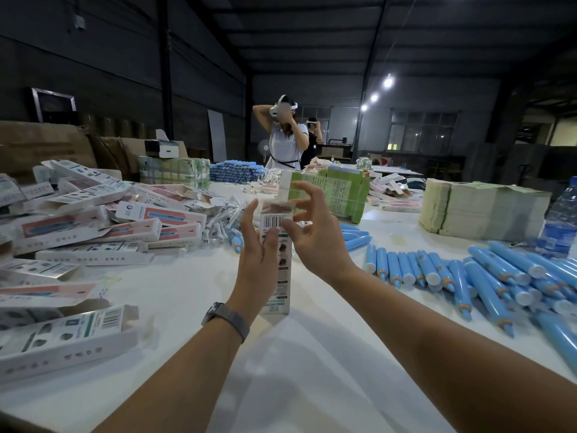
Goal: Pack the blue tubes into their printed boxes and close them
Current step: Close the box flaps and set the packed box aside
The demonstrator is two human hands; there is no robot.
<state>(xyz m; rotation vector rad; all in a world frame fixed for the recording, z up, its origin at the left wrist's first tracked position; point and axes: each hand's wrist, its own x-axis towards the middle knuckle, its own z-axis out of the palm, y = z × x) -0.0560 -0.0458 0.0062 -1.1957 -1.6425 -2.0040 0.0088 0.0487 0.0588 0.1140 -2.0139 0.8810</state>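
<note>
My left hand (pixel 254 264) grips a white printed box (pixel 283 276) that stands upright on the white table (pixel 312 364) in the middle of the view. Its top flap is blurred. My right hand (pixel 312 232) is at the box's upper end, thumb resting on the barcode panel, fingers spread and curved beside the top opening. Whether a tube is inside the box is hidden. Loose blue tubes (pixel 487 276) with orange collars lie in a heap to the right. Printed boxes (pixel 93 220) are piled on the left.
Bundled stacks of flat cartons (pixel 480 210) and green-printed bundles (pixel 340 189) stand behind the hands. A water bottle (pixel 562 220) is at the right edge. More stacked blue tubes (pixel 234 171) lie at the back. A person (pixel 285 142) stands across the table.
</note>
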